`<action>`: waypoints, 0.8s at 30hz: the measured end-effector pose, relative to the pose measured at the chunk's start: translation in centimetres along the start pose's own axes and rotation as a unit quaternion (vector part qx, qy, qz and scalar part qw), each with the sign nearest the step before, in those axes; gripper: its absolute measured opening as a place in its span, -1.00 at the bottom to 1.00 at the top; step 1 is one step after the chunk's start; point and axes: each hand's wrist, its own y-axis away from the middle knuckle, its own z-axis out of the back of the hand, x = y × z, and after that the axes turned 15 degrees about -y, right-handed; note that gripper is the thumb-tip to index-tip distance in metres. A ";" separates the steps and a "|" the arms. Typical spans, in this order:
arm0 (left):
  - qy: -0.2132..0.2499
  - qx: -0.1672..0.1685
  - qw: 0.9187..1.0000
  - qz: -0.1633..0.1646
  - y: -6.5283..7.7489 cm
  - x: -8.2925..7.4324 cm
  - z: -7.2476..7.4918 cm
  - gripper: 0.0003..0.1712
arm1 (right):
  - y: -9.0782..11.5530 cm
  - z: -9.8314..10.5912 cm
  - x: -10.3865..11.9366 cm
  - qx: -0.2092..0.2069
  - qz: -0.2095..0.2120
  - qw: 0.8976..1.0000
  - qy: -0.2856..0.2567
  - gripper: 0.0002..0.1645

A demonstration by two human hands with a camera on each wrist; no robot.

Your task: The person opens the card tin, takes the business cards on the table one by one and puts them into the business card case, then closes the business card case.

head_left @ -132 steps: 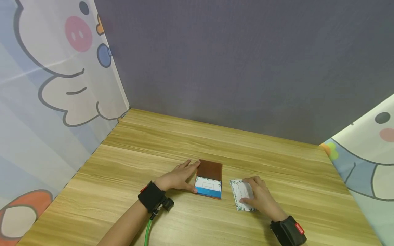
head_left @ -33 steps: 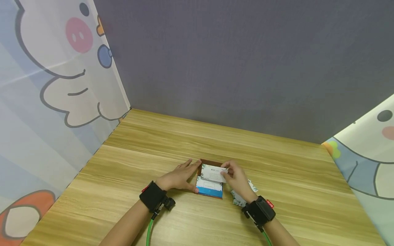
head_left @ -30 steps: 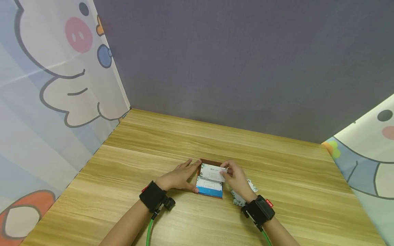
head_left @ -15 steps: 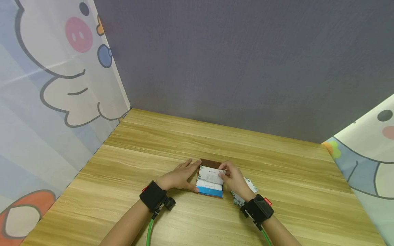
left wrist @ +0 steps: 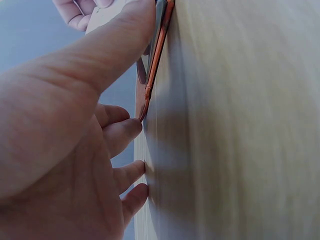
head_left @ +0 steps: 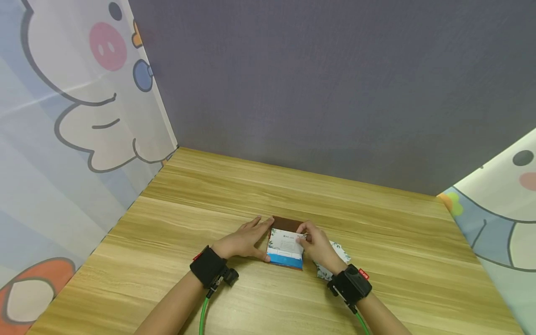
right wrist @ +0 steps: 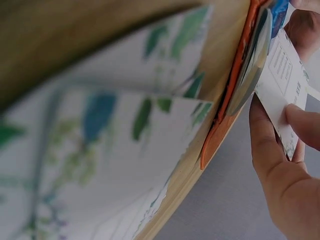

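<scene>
- Filling the far side of my head view, a grey panel (head_left: 326, 93); the wooden table (head_left: 398, 228) runs from it toward the near edge.
- Left hand (head_left: 240, 242): spread and unclenched; I see its thumb and a fingertip touching the left edge of the holder.
- Right hand (head_left: 319, 245): pinching one card between thumb and fingers at its right side.
- Brown holder (head_left: 285, 224): lying open on the table between the two hands, a blue band (head_left: 284, 260) across its near end. I judge it light and soft, its cover likely to flex and slide; the left edge and corners are the places to steady it.
- Loose cards (right wrist: 130, 150): leaf-printed, at least two, overlapping on the table right of the holder, under the right wrist.
- Held card (head_left: 286, 238): above the holder's near half; I cannot tell whether its near edge is tucked in or merely resting. I judge it very light, thin and springy, smooth enough to slip and easily creased; best held by the far right corner, leaving the near edge free.
</scene>
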 end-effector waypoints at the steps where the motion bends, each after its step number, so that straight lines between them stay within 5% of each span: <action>1: 0.000 0.000 1.000 0.000 0.0 0.0 0.0 0.18 | 0.0 0.0 0.0 0.000 0.000 1.000 0.003 -0.80; 24: 0.003 0.006 1.000 0.007 0.1 -0.1 0.1 0.17 | 0.2 -0.4 0.1 0.014 0.016 0.996 0.091 -0.81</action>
